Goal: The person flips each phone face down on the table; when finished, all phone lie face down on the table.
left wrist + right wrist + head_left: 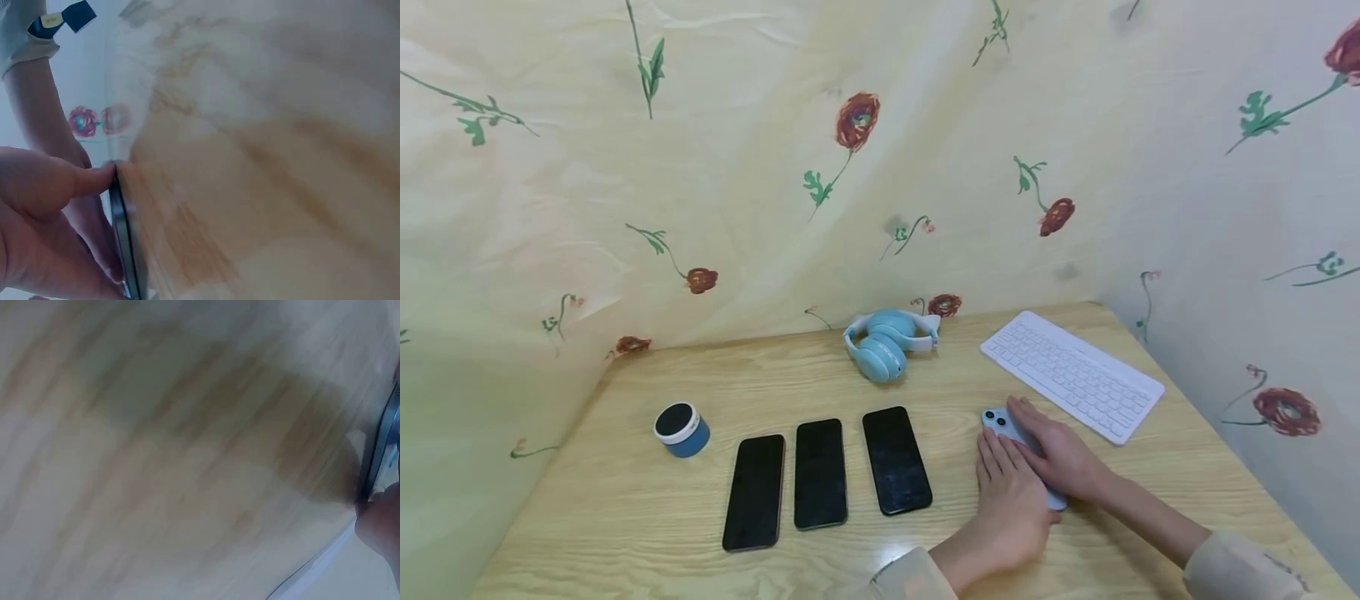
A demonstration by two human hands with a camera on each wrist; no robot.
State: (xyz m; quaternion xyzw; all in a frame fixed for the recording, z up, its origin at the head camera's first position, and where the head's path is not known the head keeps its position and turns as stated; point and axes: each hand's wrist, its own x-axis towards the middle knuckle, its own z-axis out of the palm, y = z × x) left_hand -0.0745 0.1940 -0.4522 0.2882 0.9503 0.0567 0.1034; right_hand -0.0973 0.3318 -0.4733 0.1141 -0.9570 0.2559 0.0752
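Note:
A light blue phone [1011,427] has its back and twin camera lenses facing up, at the right of the table. My left hand [1011,500] holds it from the near left, fingers laid over its back. From the right, my right hand [1063,454] grips the far end and right side, partly covering it. In the left wrist view, the thumb of the left hand [44,212] touches the dark edge of the phone [122,231]. The right wrist view catches a finger of the right hand [381,525] at the phone's edge [378,447].
Three dark-screened phones lie left of the hands: one left [756,493], one middle [820,475], one right [897,460]. A white keyboard [1075,375] lies just beyond the right hand. Blue headphones [887,342] sit at the back; a small blue-and-white speaker [682,429] stands far left.

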